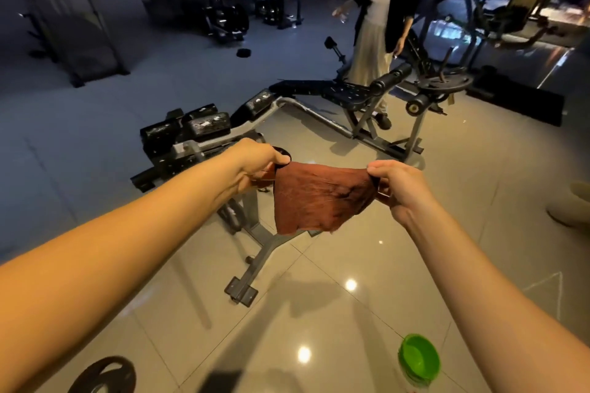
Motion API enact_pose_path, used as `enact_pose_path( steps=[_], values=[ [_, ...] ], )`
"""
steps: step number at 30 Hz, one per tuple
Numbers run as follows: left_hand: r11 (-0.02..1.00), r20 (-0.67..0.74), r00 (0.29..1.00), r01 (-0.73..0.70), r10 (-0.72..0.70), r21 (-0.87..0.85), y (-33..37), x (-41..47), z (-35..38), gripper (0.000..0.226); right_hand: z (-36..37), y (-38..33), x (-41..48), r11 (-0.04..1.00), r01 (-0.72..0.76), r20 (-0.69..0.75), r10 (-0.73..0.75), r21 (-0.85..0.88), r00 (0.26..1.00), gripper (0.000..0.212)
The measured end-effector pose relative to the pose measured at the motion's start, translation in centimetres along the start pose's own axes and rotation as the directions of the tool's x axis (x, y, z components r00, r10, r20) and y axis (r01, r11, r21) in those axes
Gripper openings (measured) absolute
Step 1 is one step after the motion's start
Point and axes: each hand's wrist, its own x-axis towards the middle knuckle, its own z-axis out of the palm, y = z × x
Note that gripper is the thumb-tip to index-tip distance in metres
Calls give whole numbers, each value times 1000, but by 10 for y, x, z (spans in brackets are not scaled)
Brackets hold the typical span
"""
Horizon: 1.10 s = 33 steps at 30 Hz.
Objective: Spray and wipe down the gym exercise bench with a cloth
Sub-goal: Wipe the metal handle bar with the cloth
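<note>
Head cam view: I reckon the move here is to fold the cloth (319,198) into a flat pad before going at the bench (207,126). Its pads look speckled white, so long overlapping strokes should lift that best. Right now the cloth hangs in the air on the near side of the bench, not touching it. The left hand (255,159) and right hand (396,183) each pinch a top corner with curled fingers.

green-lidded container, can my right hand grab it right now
Likely not yet: the right hand pinches the brown cloth. Nothing blocks the green-lidded container standing below that forearm.
</note>
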Motion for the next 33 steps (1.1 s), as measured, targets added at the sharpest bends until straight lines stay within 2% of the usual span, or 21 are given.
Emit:
enact_pose_path(
  steps=[4, 8, 11, 13, 15, 18, 19, 20, 21, 23, 25, 28, 30, 33],
  values=[
    [1000, 103, 994, 28, -28, -1, -13, -20, -50, 30, 45, 6, -21, 1000, -12, 29, 12, 4, 1000, 18],
    [956, 75, 990, -136, 120, 260, -32, -30, -90, 26, 80, 1, -44, 1000, -14, 132, 14, 4, 991, 15],
    [896, 18, 975, -210, 221, 391, -36, -34, -112, 14, 99, -9, -54, 991, 80, 245, -50, -112, 968, 27],
    [886, 21, 966, -244, 257, 394, -33, -38, -128, 10, 111, -16, -57, 933, 217, 336, -114, -288, 935, 39],
    [883, 63, 962, -269, 266, 385, -32, -38, -146, 9, 123, -24, -62, 804, 374, 434, -162, -463, 886, 41],
    [892, 161, 952, -301, 260, 337, -37, -33, -172, 11, 138, -36, -60, 633, 535, 590, -150, -559, 794, 11],
    [910, 177, 949, -303, 261, 284, -43, -28, -177, 13, 141, -40, -55, 605, 563, 631, -125, -564, 766, 3],
    [932, 171, 950, -293, 259, 212, -49, -23, -180, 18, 144, -42, -46, 601, 576, 665, -98, -553, 741, 6],
    [957, 146, 958, -264, 246, 124, -58, -13, -180, 24, 147, -41, -32, 640, 561, 692, -62, -526, 719, 6],
    [985, 69, 983, -169, 171, -27, -78, 9, -169, 26, 157, -32, -4, 775, 435, 731, 49, -457, 681, 8],
    [994, -30, 997, -76, 74, -72, -97, 35, -153, 23, 171, -13, 27, 825, 291, 727, 194, -484, 659, 20],
    [999, -243, 970, 5, -14, -39, -112, 69, -134, 21, 194, 10, 68, 705, 313, 661, 289, -637, 693, 16],
    [999, -352, 936, 11, -29, -51, -114, 89, -125, 32, 210, 17, 90, 630, 336, 612, 289, -700, 736, 22],
    [1000, -488, 873, -7, -6, -24, -107, 110, -106, 33, 229, 27, 115, 611, 314, 569, 280, -727, 773, 22]
  ],
)
